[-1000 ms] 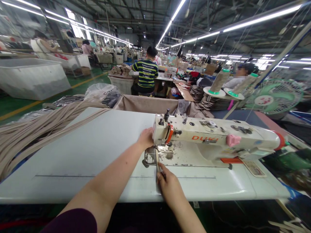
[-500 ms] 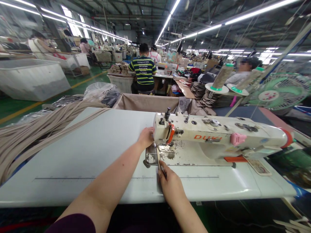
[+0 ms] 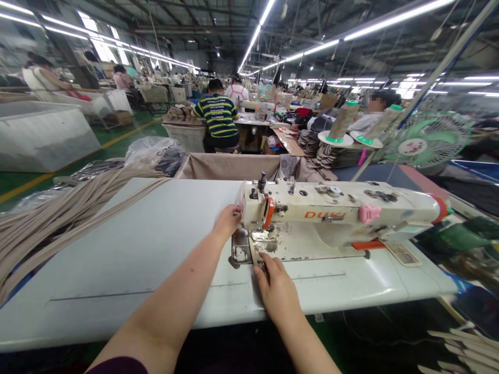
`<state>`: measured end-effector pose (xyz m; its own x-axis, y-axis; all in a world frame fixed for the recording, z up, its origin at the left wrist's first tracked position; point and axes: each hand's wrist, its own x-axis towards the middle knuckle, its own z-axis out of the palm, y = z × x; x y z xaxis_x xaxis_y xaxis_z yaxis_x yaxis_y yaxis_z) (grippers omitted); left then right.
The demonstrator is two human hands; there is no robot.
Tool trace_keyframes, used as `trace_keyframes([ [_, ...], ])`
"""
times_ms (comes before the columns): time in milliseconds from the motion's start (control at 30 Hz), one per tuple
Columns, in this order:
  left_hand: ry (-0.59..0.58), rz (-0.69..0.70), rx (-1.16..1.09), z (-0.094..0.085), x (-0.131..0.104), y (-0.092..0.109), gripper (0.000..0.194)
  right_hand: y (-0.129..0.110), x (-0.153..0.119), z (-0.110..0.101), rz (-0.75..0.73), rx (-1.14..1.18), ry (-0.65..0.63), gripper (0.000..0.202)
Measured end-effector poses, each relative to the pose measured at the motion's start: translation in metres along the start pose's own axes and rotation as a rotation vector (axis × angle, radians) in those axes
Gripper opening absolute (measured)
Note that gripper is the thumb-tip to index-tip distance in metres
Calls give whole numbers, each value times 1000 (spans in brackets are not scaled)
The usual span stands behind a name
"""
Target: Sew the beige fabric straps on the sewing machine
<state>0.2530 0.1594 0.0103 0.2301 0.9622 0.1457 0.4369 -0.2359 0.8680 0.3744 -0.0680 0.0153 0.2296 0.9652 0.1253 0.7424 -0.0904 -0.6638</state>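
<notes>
Nearest the camera, the right hand (image 3: 278, 291) is laid palm down on the white table (image 3: 128, 254), its fingers (image 3: 268, 264) loosely spread and pressed flat on a narrow pale strip (image 3: 255, 261) that is fed toward the needle area; nothing is gripped by it. Just beyond, the left hand (image 3: 228, 221) is seen at the head end of the sewing machine (image 3: 335, 213), fingertips curled against the casing; whether anything is pinched there cannot be told, since the fingertips are hidden by the machine. The strip is found between the two hands, lying across the scuffed metal plate (image 3: 241, 253) under the presser foot. The orange lettering "DUKI" is read on the machine's arm, beside a pink clip (image 3: 370, 213). To the left, a thick bundle of beige cords (image 3: 58, 218) is draped across the table's far corner. Behind the machine, two thread cones (image 3: 343, 122) on green-rimmed stands and a green fan (image 3: 427, 140) are seen. Farther off, a person in a striped shirt (image 3: 217, 118) is seated with back turned; white writing on the shirt is too small to be read.
</notes>
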Motion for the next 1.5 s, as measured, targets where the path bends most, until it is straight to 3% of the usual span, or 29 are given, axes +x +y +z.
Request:
trace_keyframes([
  [167,81,-113,-311,-8,-20,-7,38,0,-2,-5,-77,166,140,34],
  [233,102,-132,-444,-11,-33,-8,46,-6,0,-5,-107,233,139,29],
  [367,160,-127,-653,-22,-63,-8,52,-23,5,-3,-108,375,21,26],
  [567,216,-127,-717,-48,-106,-12,52,-40,16,18,200,809,-348,48],
  [767,245,-83,-682,-66,-140,-15,44,-45,37,40,366,1041,-406,59],
  [1267,246,-77,-557,-94,-190,-13,36,-65,55,56,236,1014,-555,56],
  [1400,265,-97,-545,-101,-195,-11,38,-65,51,49,168,908,-509,45],
  [1500,267,-163,-481,-112,-197,-14,42,-57,41,35,50,626,-323,24],
])
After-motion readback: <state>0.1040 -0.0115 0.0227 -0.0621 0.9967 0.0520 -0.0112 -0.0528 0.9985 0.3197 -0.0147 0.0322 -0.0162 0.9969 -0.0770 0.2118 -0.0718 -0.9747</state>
